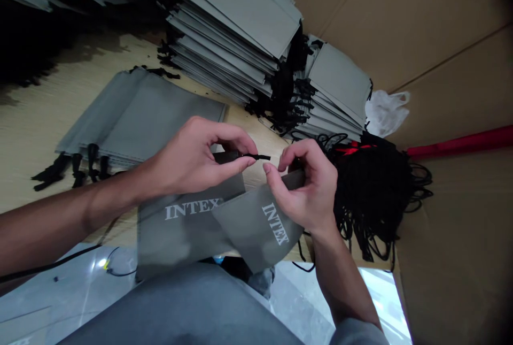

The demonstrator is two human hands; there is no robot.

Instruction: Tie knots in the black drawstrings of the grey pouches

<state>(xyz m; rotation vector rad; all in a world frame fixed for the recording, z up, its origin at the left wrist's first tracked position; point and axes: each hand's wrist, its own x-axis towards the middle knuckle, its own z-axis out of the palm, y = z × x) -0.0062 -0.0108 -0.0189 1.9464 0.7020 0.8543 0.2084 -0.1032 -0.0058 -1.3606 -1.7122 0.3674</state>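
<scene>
My left hand (200, 158) is closed in a pinch on a short black cord end (262, 157). The cord's tip sticks out past the thumb and index finger, towards my right hand. A dark strip beside it runs back under the fingers; I cannot make out what it is. My right hand (306, 187) grips the top edge of a grey fabric bag (248, 227) marked INTEX, which hangs tilted. Behind and left of it, another grey INTEX bag (176, 243) lies over the table's front edge, below my left hand. The two hands are slightly apart.
Grey bags (160, 104) with black cord ends lie on the wooden table (24, 136). Behind them rise a tall bag stack (240, 8) and a smaller one (340, 77). Right of my right hand sits a black cord heap (372, 195), against a cardboard wall (452, 211).
</scene>
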